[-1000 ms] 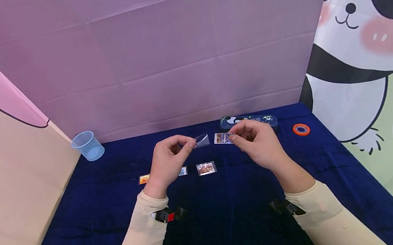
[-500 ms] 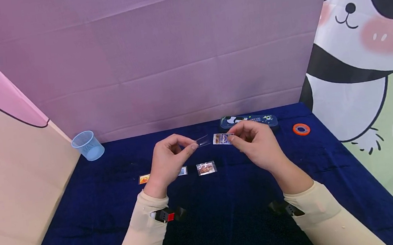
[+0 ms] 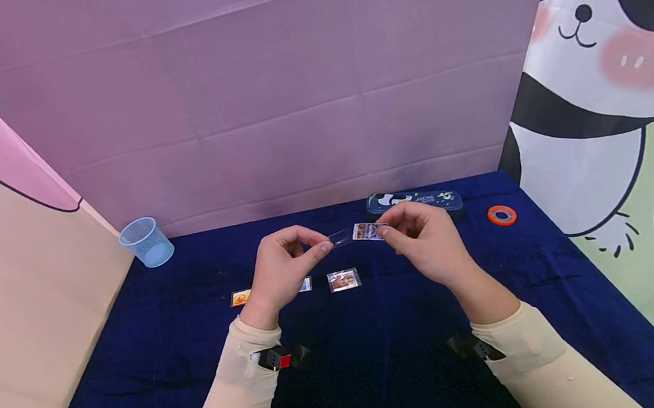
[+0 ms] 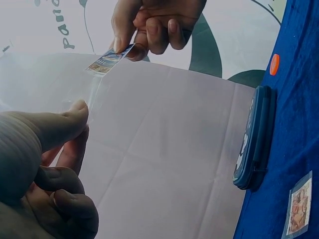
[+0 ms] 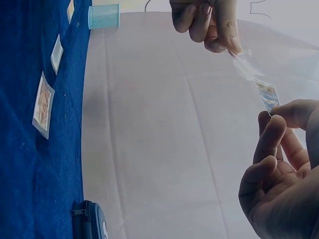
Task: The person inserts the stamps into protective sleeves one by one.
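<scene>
Between thumb and forefinger my left hand point(image 3: 285, 261) pinches a small clear plastic sleeve point(image 3: 340, 237). My right hand point(image 3: 426, 237) pinches a small printed stamp point(image 3: 367, 231) by its right end, its picture side showing blue and brown. The stamp's free end is right at the sleeve's edge, and both are held up above the table; in the right wrist view the stamp point(image 5: 267, 94) lines up with the sleeve point(image 5: 246, 67). Below the hands lies a sleeved stamp point(image 3: 344, 280) with a brownish picture. Two others, an orange one point(image 3: 240, 298) and a bluish one point(image 3: 305, 285), are partly hidden by my left hand and wrist.
A dark blue pencil case point(image 3: 413, 201) with a panda print lies at the back, behind my right hand. To its right is an orange tape roll point(image 3: 502, 215). A light blue mesh cup point(image 3: 148, 243) stands at the back left of the blue cloth point(image 3: 379, 358).
The sleeve has turned in my left fingers and shifted slightly right. My right hand has brought the stamp slightly left, narrowing the gap between the two.
</scene>
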A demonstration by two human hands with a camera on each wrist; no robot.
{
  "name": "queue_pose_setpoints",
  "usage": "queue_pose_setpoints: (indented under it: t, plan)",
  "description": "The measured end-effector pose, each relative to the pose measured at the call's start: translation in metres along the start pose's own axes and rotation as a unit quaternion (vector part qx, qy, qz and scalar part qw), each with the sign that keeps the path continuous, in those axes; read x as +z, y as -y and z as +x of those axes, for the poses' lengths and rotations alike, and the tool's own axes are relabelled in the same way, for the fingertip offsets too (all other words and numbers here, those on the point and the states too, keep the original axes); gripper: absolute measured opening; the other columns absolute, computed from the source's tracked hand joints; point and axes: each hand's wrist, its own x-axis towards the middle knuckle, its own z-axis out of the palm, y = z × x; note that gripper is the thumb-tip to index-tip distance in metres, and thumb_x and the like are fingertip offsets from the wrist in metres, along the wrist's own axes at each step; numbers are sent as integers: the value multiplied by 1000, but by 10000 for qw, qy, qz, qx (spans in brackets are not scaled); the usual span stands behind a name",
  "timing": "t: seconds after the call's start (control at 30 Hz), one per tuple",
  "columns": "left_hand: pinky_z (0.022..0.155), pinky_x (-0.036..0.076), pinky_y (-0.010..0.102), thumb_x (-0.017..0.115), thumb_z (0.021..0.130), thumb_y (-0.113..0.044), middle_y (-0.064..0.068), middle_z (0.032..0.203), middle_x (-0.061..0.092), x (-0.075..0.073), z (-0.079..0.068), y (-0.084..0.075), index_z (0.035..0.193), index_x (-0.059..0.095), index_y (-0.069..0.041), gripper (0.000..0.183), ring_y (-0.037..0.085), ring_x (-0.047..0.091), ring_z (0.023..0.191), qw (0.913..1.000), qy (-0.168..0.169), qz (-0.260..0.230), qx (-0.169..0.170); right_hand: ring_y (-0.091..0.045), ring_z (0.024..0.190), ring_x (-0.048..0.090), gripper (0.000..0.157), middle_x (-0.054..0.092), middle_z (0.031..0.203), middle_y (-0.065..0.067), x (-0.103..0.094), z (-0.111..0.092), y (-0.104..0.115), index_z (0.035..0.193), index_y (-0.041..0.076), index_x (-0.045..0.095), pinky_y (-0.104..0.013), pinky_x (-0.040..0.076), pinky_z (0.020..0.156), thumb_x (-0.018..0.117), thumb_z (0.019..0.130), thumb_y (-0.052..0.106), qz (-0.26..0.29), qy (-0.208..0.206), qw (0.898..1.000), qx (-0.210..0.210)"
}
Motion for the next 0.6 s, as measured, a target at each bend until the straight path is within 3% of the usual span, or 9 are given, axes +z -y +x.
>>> queue_pose_setpoints:
  t: [0.23,0.6]
  plan:
    - [54,31,29,82,94,-18,3,83,65,0,1,9,99,82,-15,6,26,42,60,9999,32,-53,116,-21,61,55,5,63,75,-9,1,0,-1,103,10,75,-29,43,52,74,99,12,-152,84,9998,1]
    - [53,32,29,81,95,-25,0,82,67,-1,1,11,95,82,-20,5,24,43,59,9997,128,18,183,-21,60,51,4,62,74,-8,2,0,0,102,11,76,-29,41,51,75,99,12,-339,55,9994,-41]
